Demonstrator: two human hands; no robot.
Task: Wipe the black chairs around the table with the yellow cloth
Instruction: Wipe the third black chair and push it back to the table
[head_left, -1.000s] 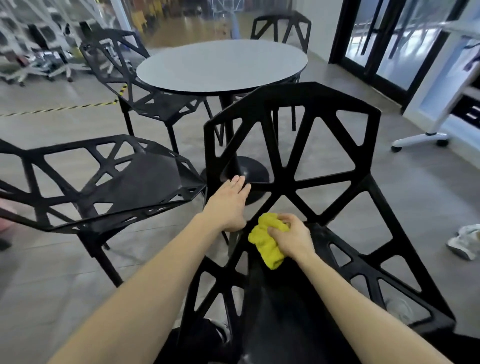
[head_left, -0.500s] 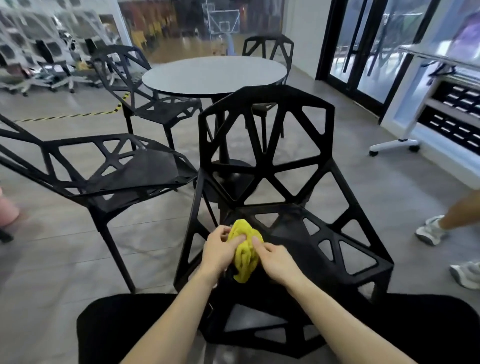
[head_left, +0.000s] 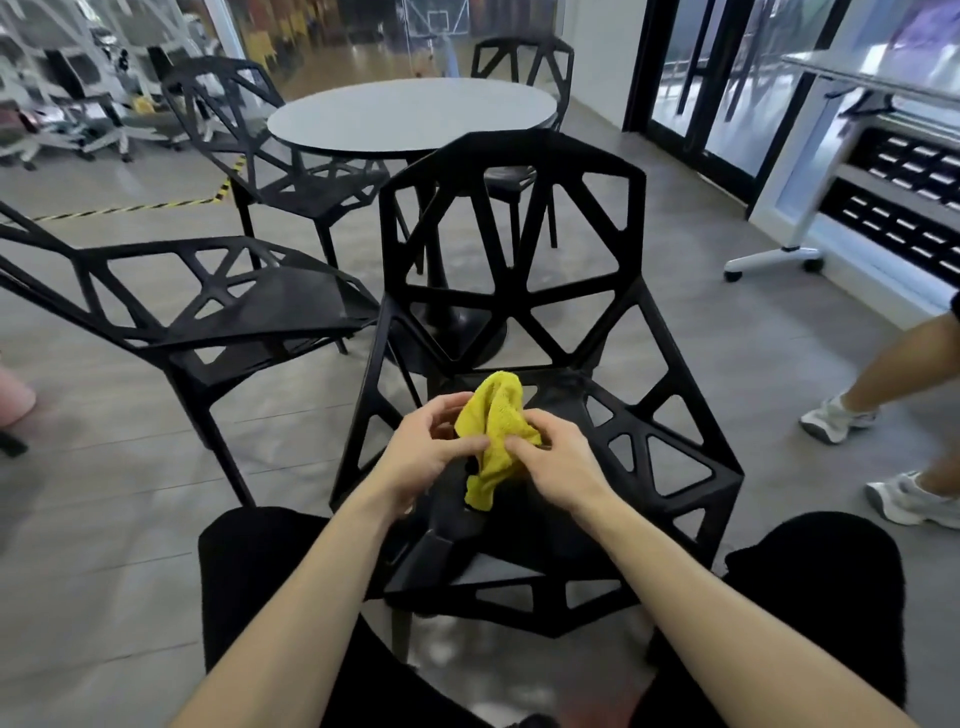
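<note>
- A black chair (head_left: 223, 306) stands to the left of the near chair, its seat turned toward it.
- A second black chair (head_left: 270, 156) stands behind that one, on the left side of the round bench (head_left: 410, 117).
- The left hand (head_left: 431, 452) is over the near chair's seat, its grip curled, thumb and fingertips pinching the left edge of the yellow cloth (head_left: 493, 436).
- The yellow cloth is bunched between both hands, just above the seat of the near chair (head_left: 514, 322); its lower end hangs down toward the seat.
- The near chair stands with its open-frame backrest toward the bench, which lies beyond it.
- The right hand (head_left: 558, 460) pinches the cloth's right side, its grip closed on the fabric with fingers curled.
- A further black chair (head_left: 524, 57) stands on the far side of the bench.
- Another person's legs and white shoes (head_left: 836, 418) are on the floor to the right of the near chair.
</note>
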